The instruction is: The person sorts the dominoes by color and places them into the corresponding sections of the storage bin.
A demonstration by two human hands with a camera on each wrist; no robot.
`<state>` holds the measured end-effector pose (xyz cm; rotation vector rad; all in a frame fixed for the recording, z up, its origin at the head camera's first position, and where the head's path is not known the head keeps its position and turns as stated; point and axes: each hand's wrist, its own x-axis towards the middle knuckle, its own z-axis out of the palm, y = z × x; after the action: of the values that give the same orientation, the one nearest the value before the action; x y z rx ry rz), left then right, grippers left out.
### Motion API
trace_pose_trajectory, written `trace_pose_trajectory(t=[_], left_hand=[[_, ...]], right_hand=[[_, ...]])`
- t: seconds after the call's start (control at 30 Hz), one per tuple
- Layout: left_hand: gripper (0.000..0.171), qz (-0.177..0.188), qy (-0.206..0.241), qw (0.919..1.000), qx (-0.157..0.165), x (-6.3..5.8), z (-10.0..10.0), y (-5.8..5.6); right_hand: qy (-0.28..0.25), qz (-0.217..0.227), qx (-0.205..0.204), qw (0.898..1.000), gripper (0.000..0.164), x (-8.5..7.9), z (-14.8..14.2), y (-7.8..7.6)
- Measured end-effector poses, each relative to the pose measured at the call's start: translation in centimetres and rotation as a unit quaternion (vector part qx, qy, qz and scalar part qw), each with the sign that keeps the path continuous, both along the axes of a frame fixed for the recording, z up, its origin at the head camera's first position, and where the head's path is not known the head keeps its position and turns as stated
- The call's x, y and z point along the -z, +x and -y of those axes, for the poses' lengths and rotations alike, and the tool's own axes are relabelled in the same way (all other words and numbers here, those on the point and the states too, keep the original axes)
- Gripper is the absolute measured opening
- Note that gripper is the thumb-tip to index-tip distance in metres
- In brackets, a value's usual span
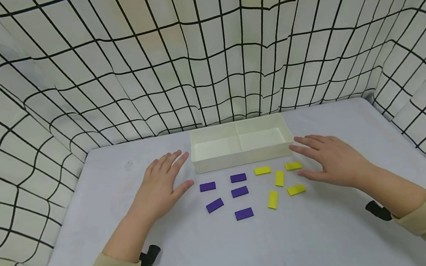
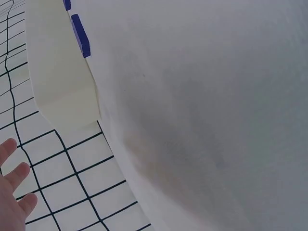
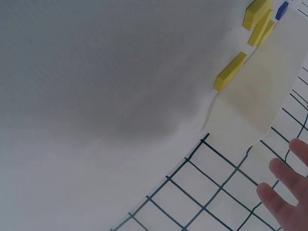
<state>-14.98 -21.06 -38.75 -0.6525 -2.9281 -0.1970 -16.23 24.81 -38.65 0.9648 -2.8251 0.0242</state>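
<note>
A white box with two side-by-side compartments (image 1: 222, 162) stands at the far side of the table. In front of its left half lie several purple blocks (image 1: 239, 191), flat and rectangular. Several yellow blocks (image 1: 279, 178) of similar shape are scattered before the right half. My left hand (image 1: 160, 187), fingers spread and holding nothing, is beside the box's left end, its thumb pointing at the nearest purple block. On the other side, my right hand (image 1: 330, 160) is spread too, fingertips close to the box's right corner and thumb near the yellow blocks. Both wrist views catch only fingertips.
A white cloth covers the table (image 1: 291, 247). White walls with a black grid of lines (image 1: 211, 53) rise behind it and at both sides. Dark wrist-worn pieces (image 1: 150, 256) show below each forearm at the sleeve cuffs.
</note>
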Motion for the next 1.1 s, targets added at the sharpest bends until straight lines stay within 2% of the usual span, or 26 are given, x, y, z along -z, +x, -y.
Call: trace_pose_trajectory(t=[0.4, 0.73, 1.1], left_hand=[[0.074, 0.019, 0.029, 0.9994, -0.008, 0.2, 0.3, -0.9], [0.073, 0.073, 0.071, 0.9944, -0.030, 0.1, -0.1, -2.5], [0.071, 0.139, 0.084, 0.9848, -0.060, 0.3, -0.5, -5.0]], right_hand=[[-0.020, 0.035, -0.003, 0.999, 0.060, 0.5, 0.3, -0.3], [-0.019, 0.058, -0.010, 0.998, 0.041, 1.2, 0.7, -1.0], [-0.003, 0.090, -0.045, 0.995, 0.035, 2.1, 0.9, -2.5]])
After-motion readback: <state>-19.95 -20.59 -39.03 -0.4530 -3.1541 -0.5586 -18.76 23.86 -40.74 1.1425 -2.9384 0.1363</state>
